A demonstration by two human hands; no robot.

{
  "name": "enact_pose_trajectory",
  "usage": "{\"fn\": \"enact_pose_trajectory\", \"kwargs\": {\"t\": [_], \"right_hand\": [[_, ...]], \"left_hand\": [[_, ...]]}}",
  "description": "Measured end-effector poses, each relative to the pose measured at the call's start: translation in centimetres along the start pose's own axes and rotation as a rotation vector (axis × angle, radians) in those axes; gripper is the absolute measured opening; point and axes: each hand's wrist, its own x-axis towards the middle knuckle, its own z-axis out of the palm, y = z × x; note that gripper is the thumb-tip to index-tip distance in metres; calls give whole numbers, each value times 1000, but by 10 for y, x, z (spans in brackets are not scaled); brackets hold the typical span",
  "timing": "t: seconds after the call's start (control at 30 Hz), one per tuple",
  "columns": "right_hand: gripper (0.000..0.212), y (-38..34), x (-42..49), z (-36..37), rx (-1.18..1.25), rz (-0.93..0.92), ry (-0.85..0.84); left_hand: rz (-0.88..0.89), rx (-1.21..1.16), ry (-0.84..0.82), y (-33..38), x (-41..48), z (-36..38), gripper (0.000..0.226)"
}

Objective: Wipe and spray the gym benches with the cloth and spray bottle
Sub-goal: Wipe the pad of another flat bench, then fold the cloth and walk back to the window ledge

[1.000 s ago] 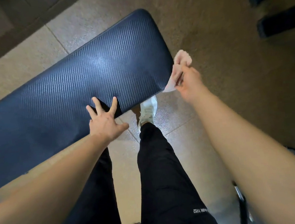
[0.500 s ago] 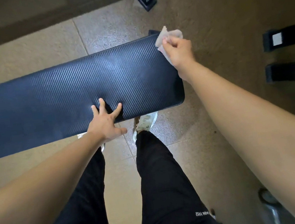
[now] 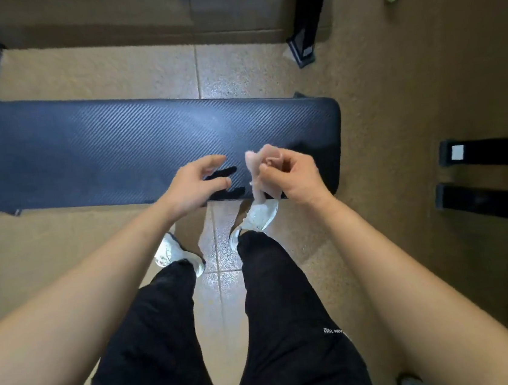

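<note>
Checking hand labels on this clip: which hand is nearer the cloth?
Right. The right hand grips the cloth above the bench; the left hand hovers open just to its left, not touching it.

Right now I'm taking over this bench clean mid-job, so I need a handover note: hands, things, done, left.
Left hand: open, empty, over the near edge of the bench.
Right hand: grips the pink cloth, bunched, above the right end of the pad.
Spray bottle: not in view.
Done: cannot tell how much is wiped.
Left: probably find the bottle, spray, wipe the pad.
</note>
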Motion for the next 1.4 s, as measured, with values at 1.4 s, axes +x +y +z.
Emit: {"fn": "enact_pose_trajectory", "kwargs": {"t": [1.4], "right_hand": [[25,-273,-190,749,-765,-606,-1042]], "left_hand": [[102,-540,1073,-290,-550,-448,12]]}}
